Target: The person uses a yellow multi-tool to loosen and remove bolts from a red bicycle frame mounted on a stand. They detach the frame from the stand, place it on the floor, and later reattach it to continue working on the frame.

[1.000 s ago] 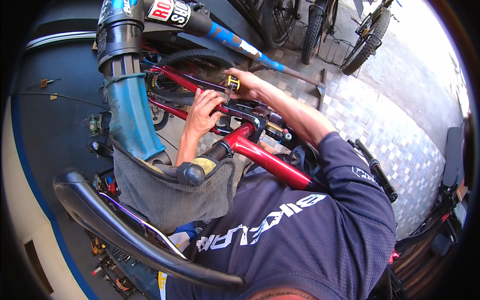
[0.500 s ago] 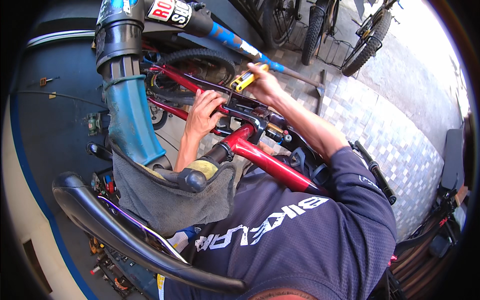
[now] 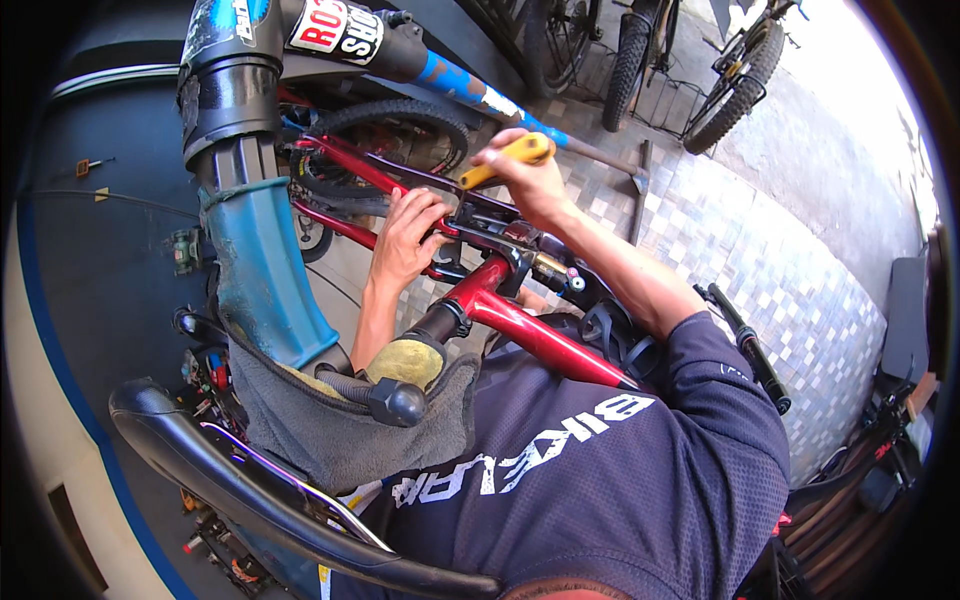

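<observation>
1. The red full-suspension bicycle frame (image 3: 545, 338) is seen across the middle of the view, in front of the wearer's dark printed shirt (image 3: 640, 490).
2. By the left hand (image 3: 402, 240), the frame is touched near its pivot area. The fingers are laid close beside each other and curved over the upper part, while the thumb is kept apart from them; how firmly the frame is gripped cannot be told.
3. In the right hand (image 3: 535, 185), a yellow folding hex-key tool (image 3: 500, 163) is held above the frame, to the right of the left hand. The fingers are wrapped around its handle, which is pinched against the thumb.
4. From the tool, a thin dark key (image 3: 459, 205) is pointed down to the frame, just beside the left fingertips. Whether its tip is seated in a bolt cannot be told.
5. Below the right forearm, a rear shock (image 3: 552, 268) with a golden body is mounted at the frame.
6. At the left, a worn blue clamp arm (image 3: 268, 265) is seen, and under it a grey cloth (image 3: 330, 430) is draped. Beside the cloth, a black saddle (image 3: 190, 445) is placed.
7. Behind the frame, a knobby tyre (image 3: 385, 115) is partly visible. Further bicycles (image 3: 627, 75) are parked beyond the tiled floor (image 3: 790, 300).
</observation>
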{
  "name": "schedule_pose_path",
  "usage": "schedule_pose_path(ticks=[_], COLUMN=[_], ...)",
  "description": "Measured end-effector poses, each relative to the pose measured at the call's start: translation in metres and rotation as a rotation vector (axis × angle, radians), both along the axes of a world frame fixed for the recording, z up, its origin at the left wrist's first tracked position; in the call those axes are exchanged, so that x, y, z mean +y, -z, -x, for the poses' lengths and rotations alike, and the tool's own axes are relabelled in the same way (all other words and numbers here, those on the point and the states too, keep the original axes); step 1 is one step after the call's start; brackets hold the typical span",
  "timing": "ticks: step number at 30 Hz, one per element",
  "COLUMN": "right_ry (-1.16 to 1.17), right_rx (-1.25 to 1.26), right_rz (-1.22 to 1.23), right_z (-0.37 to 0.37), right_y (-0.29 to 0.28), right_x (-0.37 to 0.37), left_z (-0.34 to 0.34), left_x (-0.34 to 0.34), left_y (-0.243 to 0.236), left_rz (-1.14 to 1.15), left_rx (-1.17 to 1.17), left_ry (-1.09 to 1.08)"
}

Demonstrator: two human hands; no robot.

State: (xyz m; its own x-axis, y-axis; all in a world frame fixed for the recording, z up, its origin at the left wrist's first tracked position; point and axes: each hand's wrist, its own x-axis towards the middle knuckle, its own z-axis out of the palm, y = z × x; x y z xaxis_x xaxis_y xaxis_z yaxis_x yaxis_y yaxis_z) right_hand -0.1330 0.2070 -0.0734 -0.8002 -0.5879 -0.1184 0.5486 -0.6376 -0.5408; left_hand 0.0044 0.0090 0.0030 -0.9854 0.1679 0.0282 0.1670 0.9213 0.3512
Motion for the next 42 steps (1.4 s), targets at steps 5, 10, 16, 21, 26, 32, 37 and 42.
schedule_pose_path(ticks=[5, 10, 16, 21, 26, 32, 37, 42], right_ry=[-0.39, -0.47, -0.018, -0.046, -0.238, 0.102, 0.146, 0.239], right_rx=[-0.395, 0.735, 0.614, -0.437, -0.677, -0.589, -0.81, -0.668], right_rz=[-0.392, -0.606, -0.134, -0.026, 0.004, -0.087, -0.049, -0.168], right_z=[0.025, 0.051, 0.012, 0.024, 0.034, 0.036, 0.041, 0.034], right_y=[0.031, -0.026, -0.026, 0.049, 0.052, 0.02, 0.019, 0.012], right_x=[-0.062, -0.089, 0.002, -0.022, -0.068, -0.062, -0.064, -0.066], left_z=[0.005, 0.008, 0.003, 0.01, 0.008, 0.001, 0.006, 0.003], left_x=[-0.001, -0.001, 0.004, 0.003, 0.003, 0.001, 0.003, -0.001], left_y=[-0.002, -0.001, -0.001, -0.005, -0.003, -0.001, -0.004, 0.0], left_rz=[-0.008, -0.034, -0.008, -0.005, -0.05, -0.058, -0.088, -0.106], left_rx=[0.005, 0.013, 0.009, 0.017, -0.053, -0.02, -0.056, -0.08], left_ry=[0.025, 0.027, -0.008, 0.031, -0.021, -0.031, -0.057, -0.085])
